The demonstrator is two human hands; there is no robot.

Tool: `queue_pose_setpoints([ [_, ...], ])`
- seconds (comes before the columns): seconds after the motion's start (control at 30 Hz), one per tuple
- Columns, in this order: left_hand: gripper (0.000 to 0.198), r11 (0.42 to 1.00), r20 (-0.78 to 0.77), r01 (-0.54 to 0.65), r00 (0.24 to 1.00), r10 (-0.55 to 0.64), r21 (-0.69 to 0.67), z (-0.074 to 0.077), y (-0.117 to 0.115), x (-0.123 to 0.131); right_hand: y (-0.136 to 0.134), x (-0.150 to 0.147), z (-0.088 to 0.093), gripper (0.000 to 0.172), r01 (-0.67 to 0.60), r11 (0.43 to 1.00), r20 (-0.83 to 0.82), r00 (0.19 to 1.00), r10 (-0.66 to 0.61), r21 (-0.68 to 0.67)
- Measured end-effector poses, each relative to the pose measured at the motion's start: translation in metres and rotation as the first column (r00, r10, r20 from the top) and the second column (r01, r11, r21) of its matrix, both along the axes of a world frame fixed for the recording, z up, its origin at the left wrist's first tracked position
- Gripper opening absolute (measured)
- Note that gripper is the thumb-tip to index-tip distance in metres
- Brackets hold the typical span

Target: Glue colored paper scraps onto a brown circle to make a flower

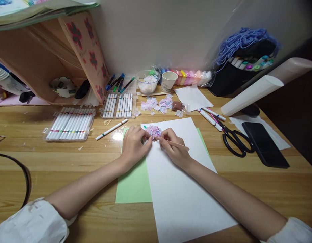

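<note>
My right hand (175, 148) grips a flat wooden craft stick (180, 145) like a pen, its tip reaching the lower edge of a cluster of pink, purple and blue paper bits (154, 130). My left hand (134, 143) rests at the left of that cluster, thumb and forefinger drawn together near the stick's tip. Whatever lies between those fingers is too small to make out. Beneath the cluster is a white sheet of paper (181, 195), which overlaps a light green sheet (133, 187). A tiny green mark shows at the cluster's upper left.
Loose paper scraps (164, 104), a plastic bowl (147, 82) and a paper cup (169, 81) stand behind the sheets. Marker cases (70, 125) and a single marker (111, 129) lie left. Black scissors (237, 141), a phone (264, 145) and a white tube (252, 95) are right.
</note>
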State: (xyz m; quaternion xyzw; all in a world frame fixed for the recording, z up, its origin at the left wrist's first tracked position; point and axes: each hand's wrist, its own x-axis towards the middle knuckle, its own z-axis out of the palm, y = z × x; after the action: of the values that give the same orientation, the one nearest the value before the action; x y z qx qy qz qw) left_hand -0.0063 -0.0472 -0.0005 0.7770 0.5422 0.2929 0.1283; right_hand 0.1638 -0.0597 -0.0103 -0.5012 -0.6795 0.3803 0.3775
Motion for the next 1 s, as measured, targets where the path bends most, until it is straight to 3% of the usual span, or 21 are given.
queue_pose_setpoints([
  [0.27,0.006,0.997,0.076,-0.071,0.994,0.074,-0.033,0.000,0.003,-0.002,0.000,0.000,0.002,0.023,0.014,0.999,-0.032,0.999,-0.015,-0.031],
  [0.53,0.009,0.978,0.200,-0.143,0.964,0.172,-0.149,-0.006,0.009,-0.005,0.005,-0.003,0.005,0.024,0.042,0.996,-0.064,0.997,-0.047,-0.082],
  [0.63,0.010,0.973,0.208,-0.153,0.960,0.187,-0.170,-0.007,0.010,-0.005,0.014,-0.007,0.011,0.025,0.031,0.999,-0.067,0.997,-0.033,-0.042],
  [0.8,0.011,0.973,0.208,-0.148,0.961,0.184,-0.179,-0.007,0.010,-0.006,0.040,-0.017,0.024,0.040,0.012,1.000,0.040,0.999,-0.012,0.019],
  [1.0,0.011,0.970,0.203,-0.145,0.962,0.184,-0.193,-0.006,0.009,-0.006,0.058,-0.025,0.025,0.040,-0.073,0.997,0.172,0.982,0.072,0.004],
])
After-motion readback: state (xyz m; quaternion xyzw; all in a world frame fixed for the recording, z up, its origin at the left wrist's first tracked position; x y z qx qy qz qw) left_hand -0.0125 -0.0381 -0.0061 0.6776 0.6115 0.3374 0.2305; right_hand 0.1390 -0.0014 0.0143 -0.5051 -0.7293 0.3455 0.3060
